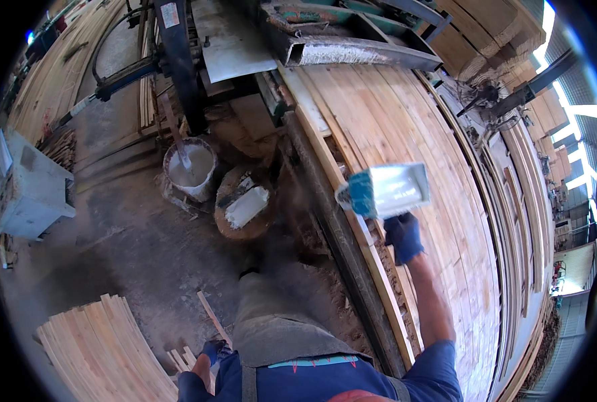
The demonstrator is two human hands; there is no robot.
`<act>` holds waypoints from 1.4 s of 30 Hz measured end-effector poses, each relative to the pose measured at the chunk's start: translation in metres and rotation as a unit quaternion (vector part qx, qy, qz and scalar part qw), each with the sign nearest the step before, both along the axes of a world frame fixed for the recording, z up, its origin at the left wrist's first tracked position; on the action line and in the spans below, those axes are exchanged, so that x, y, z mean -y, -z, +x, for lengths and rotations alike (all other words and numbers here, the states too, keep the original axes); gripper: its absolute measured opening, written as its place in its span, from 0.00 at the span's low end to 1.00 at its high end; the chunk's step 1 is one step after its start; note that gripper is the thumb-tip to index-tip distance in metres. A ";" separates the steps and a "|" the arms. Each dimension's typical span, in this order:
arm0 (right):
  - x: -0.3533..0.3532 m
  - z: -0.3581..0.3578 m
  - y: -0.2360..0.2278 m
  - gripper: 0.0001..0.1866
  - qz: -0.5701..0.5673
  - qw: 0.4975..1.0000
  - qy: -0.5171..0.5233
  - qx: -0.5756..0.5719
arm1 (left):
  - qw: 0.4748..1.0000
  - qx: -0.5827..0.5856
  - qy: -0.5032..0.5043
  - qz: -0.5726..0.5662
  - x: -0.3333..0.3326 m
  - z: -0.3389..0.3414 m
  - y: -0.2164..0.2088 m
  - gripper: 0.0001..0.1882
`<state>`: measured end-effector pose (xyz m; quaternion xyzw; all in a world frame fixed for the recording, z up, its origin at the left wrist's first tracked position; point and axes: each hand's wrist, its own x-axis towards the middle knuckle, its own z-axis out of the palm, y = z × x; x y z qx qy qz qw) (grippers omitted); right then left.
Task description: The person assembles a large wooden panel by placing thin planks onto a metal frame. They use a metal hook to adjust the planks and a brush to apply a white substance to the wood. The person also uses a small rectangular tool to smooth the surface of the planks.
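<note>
In my right hand (403, 238), gloved in dark blue, is a box-shaped teal-and-white tool (400, 190) with a glossy white face. The fingers are closed at its lower side, and it is above the row of pale wooden boards (392, 114) on the long bench. Low beside my left hip is my left hand (214, 350), in a dark glove. A thin wooden strip (213, 313) ends at that hand, but its fingers are too hidden to show whether they grip it.
A bucket of white liquid (191, 171) with a stick in it stands left of the bench. Beside it, a white-coated block (247, 206) rests on a round stump (243, 232). Stacked boards (104, 348) lie at lower left. A metal frame (362, 53) crosses the bench's far end.
</note>
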<state>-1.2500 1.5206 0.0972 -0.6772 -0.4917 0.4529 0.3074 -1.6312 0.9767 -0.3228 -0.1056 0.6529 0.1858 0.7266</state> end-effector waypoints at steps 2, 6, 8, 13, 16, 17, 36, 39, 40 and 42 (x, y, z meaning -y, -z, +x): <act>-0.052 -0.031 0.021 0.18 0.018 1.000 -0.004 0.015 | 0.980 0.103 -0.165 0.031 -0.009 -0.022 0.001 0.15; -0.168 -0.100 0.048 0.21 0.087 0.995 -0.038 -0.004 | 0.964 0.003 -0.232 0.126 -0.049 -0.047 -0.015 0.18; -0.204 -0.149 0.038 0.22 0.097 0.994 -0.047 0.023 | 0.966 -0.015 -0.239 0.099 -0.065 -0.055 -0.033 0.15; -0.235 -0.192 0.025 0.22 0.079 0.994 -0.061 -0.038 | 0.968 -0.057 -0.241 0.048 -0.072 -0.056 -0.067 0.13; -0.231 -0.161 0.035 0.24 0.100 0.989 -0.097 0.053 | 0.970 -0.019 -0.234 0.066 -0.052 -0.050 -0.056 0.14; -0.226 -0.151 0.037 0.27 0.127 0.977 -0.113 0.128 | 0.969 0.002 -0.236 0.072 -0.049 -0.047 -0.054 0.15; 0.280 0.253 -0.042 0.20 0.014 0.951 -0.181 0.250 | 0.965 -0.047 -0.102 0.238 0.088 0.163 -0.081 0.13; 0.371 0.314 -0.052 0.20 0.014 0.944 -0.161 0.287 | 0.957 -0.112 -0.075 0.258 0.108 0.185 -0.093 0.11; 0.401 0.337 -0.047 0.20 0.042 0.941 -0.162 0.293 | 0.957 -0.116 -0.059 0.258 0.124 0.191 -0.092 0.10; 0.452 0.377 -0.044 0.19 0.011 0.948 -0.139 0.286 | 0.958 -0.128 -0.036 0.256 0.157 0.208 -0.089 0.09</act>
